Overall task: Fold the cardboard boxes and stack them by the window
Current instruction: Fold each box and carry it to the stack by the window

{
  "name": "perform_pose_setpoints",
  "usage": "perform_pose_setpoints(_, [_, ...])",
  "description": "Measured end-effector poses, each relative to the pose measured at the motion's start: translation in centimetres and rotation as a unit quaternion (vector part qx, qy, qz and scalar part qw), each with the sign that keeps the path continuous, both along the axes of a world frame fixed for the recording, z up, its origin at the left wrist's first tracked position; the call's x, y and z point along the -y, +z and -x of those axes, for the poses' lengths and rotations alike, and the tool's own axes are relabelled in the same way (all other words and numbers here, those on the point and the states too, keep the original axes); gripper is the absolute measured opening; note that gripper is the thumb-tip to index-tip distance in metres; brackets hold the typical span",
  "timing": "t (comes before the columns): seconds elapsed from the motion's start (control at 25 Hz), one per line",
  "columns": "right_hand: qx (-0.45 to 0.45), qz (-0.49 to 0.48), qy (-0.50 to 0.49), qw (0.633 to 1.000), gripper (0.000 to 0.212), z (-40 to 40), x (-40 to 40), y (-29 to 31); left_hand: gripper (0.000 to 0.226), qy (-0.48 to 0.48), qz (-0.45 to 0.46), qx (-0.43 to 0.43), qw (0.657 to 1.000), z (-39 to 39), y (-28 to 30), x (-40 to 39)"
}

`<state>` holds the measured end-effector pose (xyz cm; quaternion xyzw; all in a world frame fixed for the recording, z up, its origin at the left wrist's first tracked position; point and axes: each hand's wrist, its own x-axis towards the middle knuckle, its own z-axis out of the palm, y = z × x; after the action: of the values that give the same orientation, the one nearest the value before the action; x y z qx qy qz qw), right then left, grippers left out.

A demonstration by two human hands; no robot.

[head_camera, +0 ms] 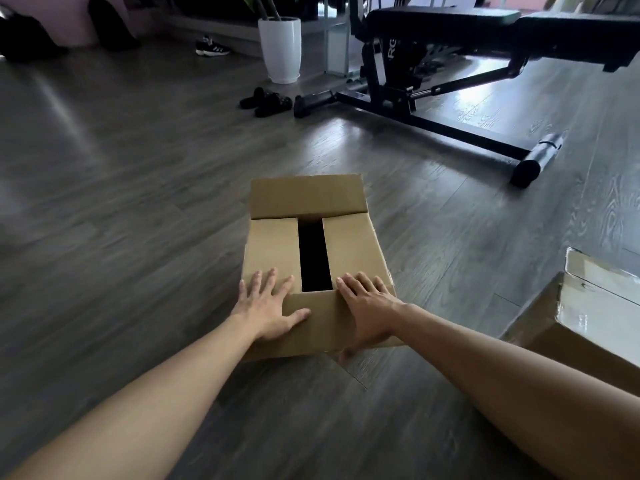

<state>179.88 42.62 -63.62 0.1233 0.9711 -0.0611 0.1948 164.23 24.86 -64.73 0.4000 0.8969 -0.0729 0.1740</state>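
On the floor short of the weight bench [450,64], the box [313,251] lies under both palms: left hand [268,310] flat, fingers spread, right hand [367,311] likewise (near flap pinned); its open slot runs straight away from them

Cardboard boxes: two, one [313,258] centre, one [585,317] at right edge. Hands: two, left [268,308], right [367,311]. Weight bench [446,57]: one. White planter [280,48]: one. Sandals [266,102]: one pair. Sneaker [212,48]: one.
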Motion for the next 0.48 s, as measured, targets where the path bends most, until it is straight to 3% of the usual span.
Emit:
perform_pose_setpoints(0.28, [0.03,0.141,-0.066,0.987,0.132,2.6,-2.7,5.3,0.111,0.014,-0.079,0.035,0.996,0.7,6.4,-2.3])
perform_pose_setpoints(0.4, [-0.025,0.169,-0.105,0.98,0.113,3.5,-4.5,7.1,0.122,-0.008,-0.136,0.013,0.991,1.1,9.6,-3.4])
perform_pose_setpoints(0.48, [-0.075,0.136,-0.112,0.981,0.106,4.0,-5.4,7.8,0.12,-0.027,-0.172,-0.023,0.984,1.4,10.9,-4.2])
